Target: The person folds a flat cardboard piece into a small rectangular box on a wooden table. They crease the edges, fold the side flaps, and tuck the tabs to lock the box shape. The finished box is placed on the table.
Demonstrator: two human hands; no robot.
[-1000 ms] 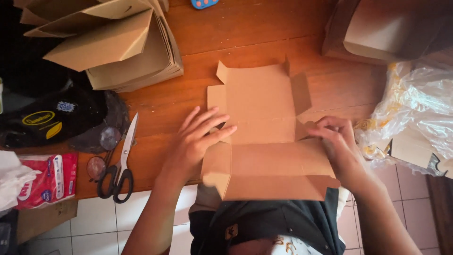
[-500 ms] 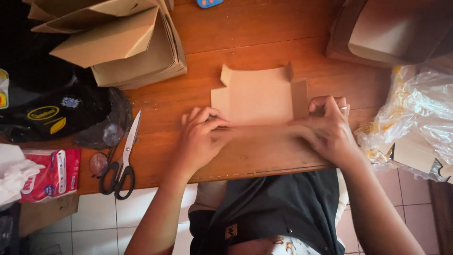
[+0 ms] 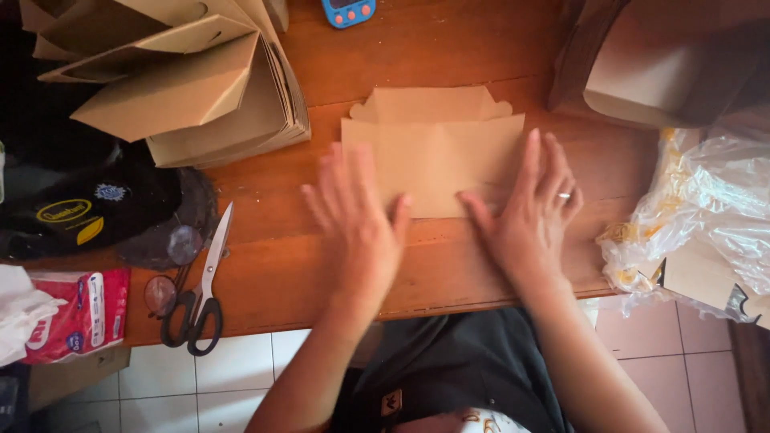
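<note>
Though folded flat — tan cardboard (image 3: pixel 437 152).

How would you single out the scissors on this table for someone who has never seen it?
Start at the wooden table and go to its near left edge. Left of the left hand lie the black-handled scissors, closed, their pale blades pointing away from the person. They are the only metal tool among the cardboard and bags.
</note>
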